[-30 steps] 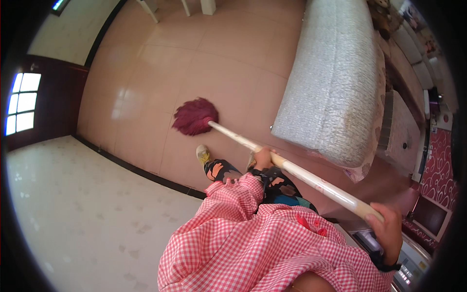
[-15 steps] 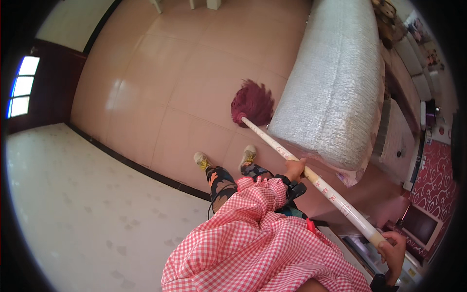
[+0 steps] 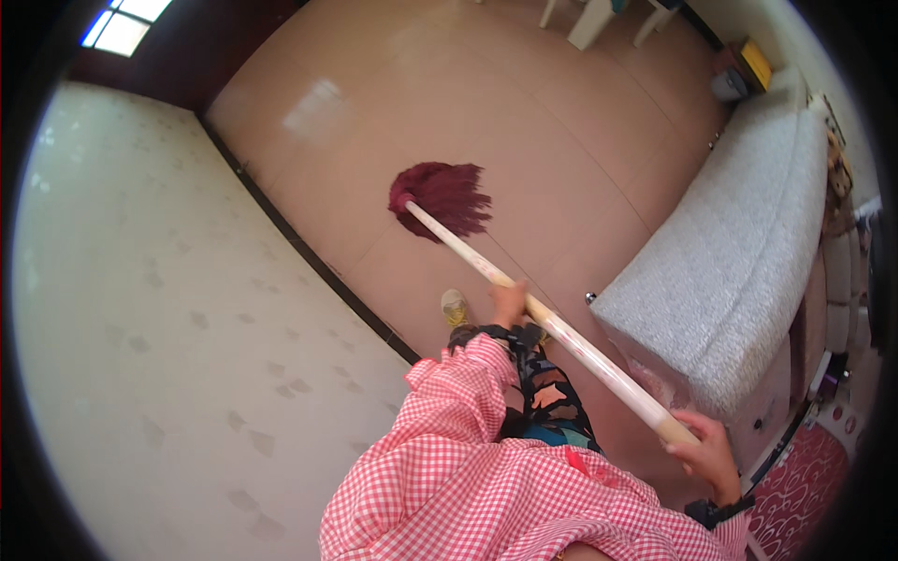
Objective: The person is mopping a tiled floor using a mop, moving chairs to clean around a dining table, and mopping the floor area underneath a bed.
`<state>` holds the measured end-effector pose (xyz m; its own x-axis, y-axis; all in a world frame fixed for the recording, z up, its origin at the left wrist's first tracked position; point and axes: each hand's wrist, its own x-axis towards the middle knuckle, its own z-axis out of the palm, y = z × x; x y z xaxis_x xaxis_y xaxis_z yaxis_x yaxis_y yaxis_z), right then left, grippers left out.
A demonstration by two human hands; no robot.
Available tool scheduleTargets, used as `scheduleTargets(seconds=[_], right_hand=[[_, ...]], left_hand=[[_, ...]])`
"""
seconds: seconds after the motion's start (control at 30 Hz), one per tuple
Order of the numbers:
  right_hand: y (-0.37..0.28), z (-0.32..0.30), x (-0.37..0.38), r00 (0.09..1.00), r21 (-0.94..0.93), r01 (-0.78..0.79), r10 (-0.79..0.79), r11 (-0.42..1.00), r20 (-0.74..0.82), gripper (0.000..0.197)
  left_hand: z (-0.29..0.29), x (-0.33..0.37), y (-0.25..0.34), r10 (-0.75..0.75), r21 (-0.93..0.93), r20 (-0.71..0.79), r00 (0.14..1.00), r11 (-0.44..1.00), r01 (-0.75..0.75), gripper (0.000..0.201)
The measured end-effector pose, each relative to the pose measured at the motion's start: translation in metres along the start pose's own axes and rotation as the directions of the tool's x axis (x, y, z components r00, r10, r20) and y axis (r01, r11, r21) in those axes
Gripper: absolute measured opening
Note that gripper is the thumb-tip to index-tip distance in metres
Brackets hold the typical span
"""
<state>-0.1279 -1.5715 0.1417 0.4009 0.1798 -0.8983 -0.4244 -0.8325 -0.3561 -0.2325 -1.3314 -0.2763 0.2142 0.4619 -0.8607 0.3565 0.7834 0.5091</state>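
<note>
A mop with a dark red head [image 3: 447,198] rests on the tiled floor ahead of me, its strands fanned out to the right. Its long pale handle [image 3: 599,365] runs from the head down toward the lower right. Partway along it, my left hand [image 3: 510,304] is closed around the shaft. My right hand [image 3: 706,453] grips the handle close to its upper end, fingers curled over it. Both sleeves are pink-and-white checked.
A couch under a pale, quilted-looking cover [image 3: 720,252] stands along the right. The white wall [image 3: 187,327] with its dark skirting [image 3: 309,257] borders the left. White furniture legs [image 3: 591,23] and a grey bin [image 3: 730,87] are at the back. My shoe [image 3: 455,309] is near the mop.
The mop head has swept left across the floor, and both hands have moved left with the handle. My view has turned right, bringing in the back corner.
</note>
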Motion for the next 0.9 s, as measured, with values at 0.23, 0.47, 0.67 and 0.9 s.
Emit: scheduleTargets(seconds=[0.23, 0.47, 0.67, 0.9], right_hand=[[-0.167, 0.156, 0.147, 0.88, -0.216, 0.403, -0.311, 0.89, 0.358, 0.053], [-0.266, 0.332, 0.241, 0.737, -0.232, 0.581, -0.384, 0.78, 0.556, 0.055], [-0.241, 0.349, 0.209, 0.713, -0.168, 0.535, -0.336, 0.828, 0.615, 0.062], [-0.192, 0.297, 0.13, 0.78, -0.483, 0.528, -0.173, 0.698, 0.601, 0.065]], left_hand=[[-0.13, 0.021, 0.172, 0.147, -0.411, -0.1, 0.984, 0.894, -0.175, 0.055], [-0.209, 0.013, 0.175, 0.102, -0.622, -0.049, 0.994, 0.775, -0.11, 0.053], [-0.246, 0.023, 0.177, 0.065, -0.763, -0.059, 0.996, 0.641, -0.087, 0.06], [-0.276, 0.078, 0.169, 0.158, -0.668, -0.136, 0.978, 0.715, -0.208, 0.042]])
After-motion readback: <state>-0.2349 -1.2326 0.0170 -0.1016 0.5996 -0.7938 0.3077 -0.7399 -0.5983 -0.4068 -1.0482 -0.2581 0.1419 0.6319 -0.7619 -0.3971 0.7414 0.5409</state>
